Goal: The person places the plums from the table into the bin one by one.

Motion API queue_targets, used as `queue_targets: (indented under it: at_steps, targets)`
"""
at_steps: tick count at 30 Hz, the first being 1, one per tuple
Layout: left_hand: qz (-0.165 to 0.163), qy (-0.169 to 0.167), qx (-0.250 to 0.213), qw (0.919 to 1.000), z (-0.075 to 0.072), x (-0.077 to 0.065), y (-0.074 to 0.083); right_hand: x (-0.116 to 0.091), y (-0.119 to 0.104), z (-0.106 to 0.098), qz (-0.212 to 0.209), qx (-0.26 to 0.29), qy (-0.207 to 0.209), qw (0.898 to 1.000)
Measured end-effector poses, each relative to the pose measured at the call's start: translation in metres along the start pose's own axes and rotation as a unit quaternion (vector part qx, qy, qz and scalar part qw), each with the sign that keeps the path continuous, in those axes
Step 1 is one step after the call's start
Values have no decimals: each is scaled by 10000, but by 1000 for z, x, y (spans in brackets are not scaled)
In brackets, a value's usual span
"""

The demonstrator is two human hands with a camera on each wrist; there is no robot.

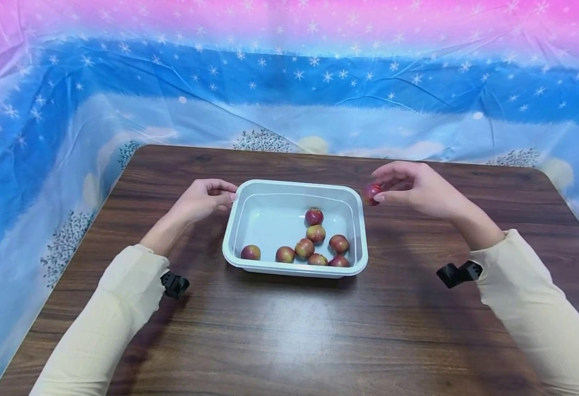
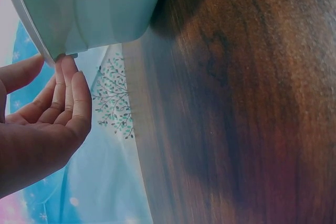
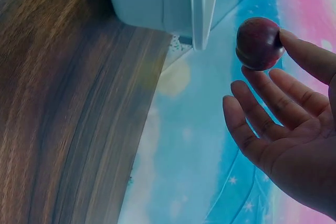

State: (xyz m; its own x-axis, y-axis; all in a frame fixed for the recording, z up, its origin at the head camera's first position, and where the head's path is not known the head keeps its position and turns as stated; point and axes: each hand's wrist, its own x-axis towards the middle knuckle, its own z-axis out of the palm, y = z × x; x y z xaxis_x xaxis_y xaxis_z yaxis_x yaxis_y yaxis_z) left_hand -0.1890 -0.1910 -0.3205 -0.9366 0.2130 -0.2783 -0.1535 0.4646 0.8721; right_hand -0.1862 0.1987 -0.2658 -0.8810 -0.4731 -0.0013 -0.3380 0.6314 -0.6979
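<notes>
A white plastic container stands on the table with several red and yellow-green plums in it. Most of these lie toward its near right part, and a single plum sits in the near left corner. At the container's far left corner, my left hand pinches the rim between thumb and fingers. My right hand holds a dark red plum between thumb and fingertips, just outside the right rim. In the right wrist view this plum hangs apart from the container, and the other fingers are loosely bent below it.
The brown wooden table extends on all sides of the container. Behind and to the left hangs a pink and blue cloth with snowflakes and trees. A black wrist mount juts from the right sleeve, another mount from the left.
</notes>
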Motion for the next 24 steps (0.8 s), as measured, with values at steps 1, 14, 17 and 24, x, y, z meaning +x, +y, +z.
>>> queue_targets:
  at_steps: [1, 14, 17, 24]
  targets:
    - [5, -1, 3, 10000, 0, 0, 0, 1, 0, 1, -21, 12, -20, 10000]
    - [38, 1, 17, 10000, 0, 1, -1, 12, -6, 17, -279, 187, -417, 9986]
    - [28, 7, 30, 10000, 0, 1, -2, 14, -8, 21, -288, 218, -477, 9982]
    - [35, 5, 51, 10000, 0, 2, -2, 17, -12, 28, -256, 227, -555, 9979]
